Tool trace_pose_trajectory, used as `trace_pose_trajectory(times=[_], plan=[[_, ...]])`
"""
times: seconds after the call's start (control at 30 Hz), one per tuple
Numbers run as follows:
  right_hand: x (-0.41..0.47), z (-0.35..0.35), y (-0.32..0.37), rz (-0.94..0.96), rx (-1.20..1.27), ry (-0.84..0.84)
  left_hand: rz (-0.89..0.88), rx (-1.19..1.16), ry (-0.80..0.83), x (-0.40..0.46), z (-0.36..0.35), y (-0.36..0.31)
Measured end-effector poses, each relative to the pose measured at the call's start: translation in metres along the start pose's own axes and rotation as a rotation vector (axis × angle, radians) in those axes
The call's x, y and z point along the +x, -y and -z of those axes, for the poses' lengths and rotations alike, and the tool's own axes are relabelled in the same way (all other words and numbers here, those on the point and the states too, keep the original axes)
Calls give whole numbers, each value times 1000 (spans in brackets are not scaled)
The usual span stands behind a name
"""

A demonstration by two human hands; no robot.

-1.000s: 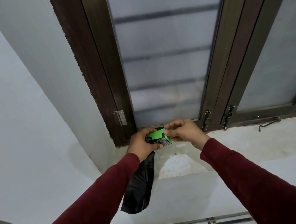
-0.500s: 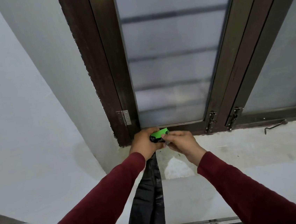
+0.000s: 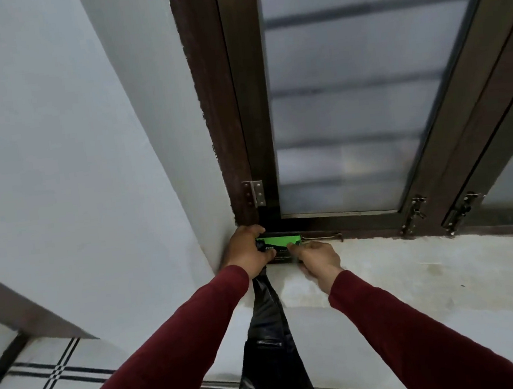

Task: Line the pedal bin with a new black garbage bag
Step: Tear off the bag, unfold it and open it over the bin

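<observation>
Head view: left hand (image 3: 246, 252) and right hand (image 3: 317, 259) both gripped the roll (image 3: 281, 245) — best steady it, then tear the bag (image 3: 272, 344) cleanly.

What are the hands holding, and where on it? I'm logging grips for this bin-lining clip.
Both grip the green-labelled roll of black garbage bags: left hand at its left end, right hand at its right. A bag hangs loose below.

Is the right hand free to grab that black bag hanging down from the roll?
Probably yes. The right hand rests at the green-labelled roll on the sill, and the black bag hangs just beside it between the two sleeves, with nothing in the way. The left hand holds the roll's other end.
</observation>
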State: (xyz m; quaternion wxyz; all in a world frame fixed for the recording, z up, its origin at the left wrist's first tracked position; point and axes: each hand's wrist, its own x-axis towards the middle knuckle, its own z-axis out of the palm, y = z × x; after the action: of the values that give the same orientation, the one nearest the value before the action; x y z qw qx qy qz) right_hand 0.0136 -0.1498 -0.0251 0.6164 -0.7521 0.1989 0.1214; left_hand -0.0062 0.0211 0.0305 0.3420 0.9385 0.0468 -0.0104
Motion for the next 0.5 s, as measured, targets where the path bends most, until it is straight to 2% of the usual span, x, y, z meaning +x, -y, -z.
trace_pose_trajectory(times=[0.1, 0.2, 0.3, 0.33, 0.4, 0.5], plan=[[7, -3, -1, 35, -124, 23, 21, 21, 0, -3, 3, 1], [10, 0, 0, 135, -403, 2, 65, 4, 12, -4, 5, -4], [-3, 9, 8, 275, -386, -38, 126, -111, 9, -5, 8, -15], [-9, 12, 11, 305, -320, 12, 140, -166, 12, -6, 10, -19], [-21, 20, 19, 305, -219, 233, 142, -242, 17, -9, 13, -26], [-32, 28, 29, 269, -181, 513, 113, -271, -46, -12, 17, -33]])
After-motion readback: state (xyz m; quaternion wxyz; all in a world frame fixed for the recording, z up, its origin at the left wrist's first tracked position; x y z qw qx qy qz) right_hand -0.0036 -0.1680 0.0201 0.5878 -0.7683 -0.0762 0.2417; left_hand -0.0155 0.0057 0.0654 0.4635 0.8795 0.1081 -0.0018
